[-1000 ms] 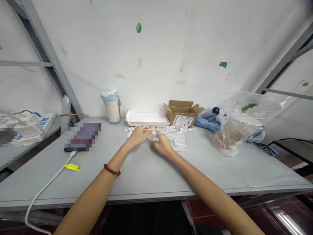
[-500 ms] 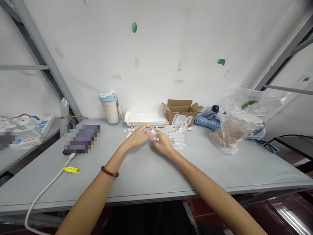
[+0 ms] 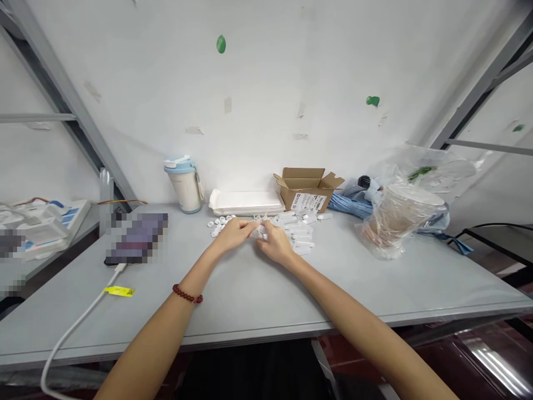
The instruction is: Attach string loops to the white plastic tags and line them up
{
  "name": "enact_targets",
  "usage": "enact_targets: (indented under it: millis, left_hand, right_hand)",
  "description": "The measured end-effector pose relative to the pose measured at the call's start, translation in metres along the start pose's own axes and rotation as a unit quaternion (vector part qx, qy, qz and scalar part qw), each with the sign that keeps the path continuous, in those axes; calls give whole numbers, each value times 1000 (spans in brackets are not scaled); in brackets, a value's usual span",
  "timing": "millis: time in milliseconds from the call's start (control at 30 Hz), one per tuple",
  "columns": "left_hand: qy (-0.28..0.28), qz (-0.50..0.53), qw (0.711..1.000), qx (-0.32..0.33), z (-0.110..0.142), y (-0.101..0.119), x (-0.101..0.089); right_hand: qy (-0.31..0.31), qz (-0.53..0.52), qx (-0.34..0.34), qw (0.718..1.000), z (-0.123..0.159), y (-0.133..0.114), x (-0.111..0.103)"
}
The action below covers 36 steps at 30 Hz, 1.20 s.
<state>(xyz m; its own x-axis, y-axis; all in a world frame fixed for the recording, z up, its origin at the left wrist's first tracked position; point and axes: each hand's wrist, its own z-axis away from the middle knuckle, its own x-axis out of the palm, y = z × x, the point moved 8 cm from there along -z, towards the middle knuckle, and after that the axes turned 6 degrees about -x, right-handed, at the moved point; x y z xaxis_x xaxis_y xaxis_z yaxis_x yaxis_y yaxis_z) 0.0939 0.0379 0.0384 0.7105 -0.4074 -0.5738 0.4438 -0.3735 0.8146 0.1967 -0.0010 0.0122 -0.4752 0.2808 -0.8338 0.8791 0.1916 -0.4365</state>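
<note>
"Clear plastic piece [image 3: 257,231] aside for a moment, what is the biggest thing here?"

"The grey table [image 3: 250,311], which carries most of what I see. At its right stands a bagged tub [image 3: 410,208], well apart from the middle; I'd guess it sits there to be out of the way."

"Next in size?"

"An open cardboard box [image 3: 289,194] near the wall [image 3: 258,83], flaps spread, probably for easy access, though I can't see what it holds. Just left of it lies a white stack [image 3: 247,201], then an upright cup [image 3: 186,189]. Having them along the back seems meant to leave the near part free."

"How is the piece held?"

"In the middle of the table, between two gripping hands. The left hand [image 3: 234,234] pinches one side; the right hand [image 3: 275,241] curls round the other. Probably it takes both because it is small. Fingers hide much of it, so I can't tell its shape."

"Anything smaller around it?"

"Loose clear tubes [image 3: 303,244] beside the right hand and, smallest, white caps [image 3: 222,220] near the left. The split likely puts each kind within easy reach."
</note>
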Motion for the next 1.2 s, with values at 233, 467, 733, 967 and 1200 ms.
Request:
enact_targets:
  millis: [233,467,733,967,1200]
  left_hand:
    - [21,25,999,6,6,9,-10]
    - [24,19,999,19,6,12,-12]
    - [49,53,997,-41,3,0,-11]
    - [-4,58,997,-44,2,-3,-3]
    - [-64,135,987,-63,5,-3,3]
  right_hand:
    - [12,-11,11,1000,-1,2,-4]
    - [7,-14,8,1000,0,1,-2]
    - [2,-5,8,1000,1,0,-1]
    - [11,-12,6,1000,0,1,-2]
    - [24,-28,10,999,-1,4,-3]
